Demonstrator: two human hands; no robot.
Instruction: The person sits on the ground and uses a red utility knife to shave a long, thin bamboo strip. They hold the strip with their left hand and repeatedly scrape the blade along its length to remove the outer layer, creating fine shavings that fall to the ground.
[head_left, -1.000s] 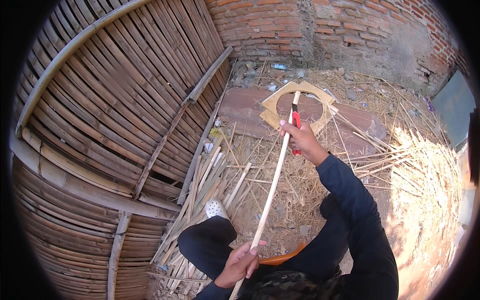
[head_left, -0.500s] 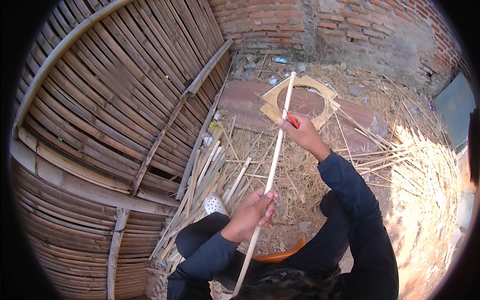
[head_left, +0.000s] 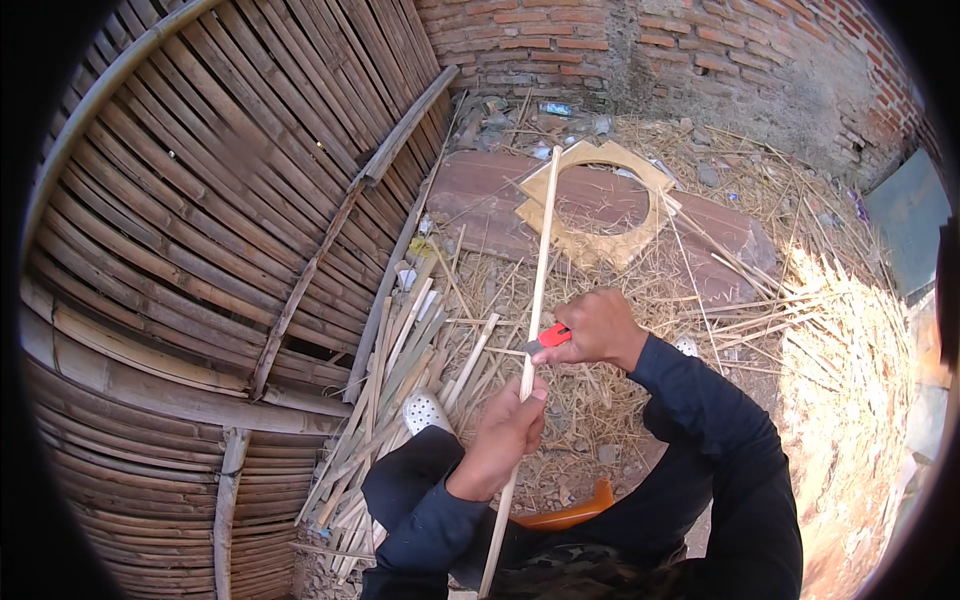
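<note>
A long pale strip of bamboo or wood point(head_left: 544, 250) slants upward from between my legs, its far end over a tan board with a round hole point(head_left: 540, 213). My left hand point(head_left: 507, 437) is wrapped round its lower part. Just above that, my right hand point(head_left: 597, 328) grips a red-handled utility knife point(head_left: 554, 335). The knife's grey blade rests against the strip, a short way from my left fingers. My left fingertips are partly hidden by the strip and thumb.
Cut strips point(head_left: 395, 385) lie piled on the left beside a slatted bamboo wall point(head_left: 230, 200). Shavings point(head_left: 590, 400) cover the ground. Beyond are a brown panel point(head_left: 480, 190) and a brick wall point(head_left: 540, 45). A white clog point(head_left: 425, 412) and an orange curved piece point(head_left: 570, 512) are near my legs.
My right hand has come down the strip toward my left hand, bringing the knife with it. The strip's far end has swung slightly left. My left hand keeps its hold.
</note>
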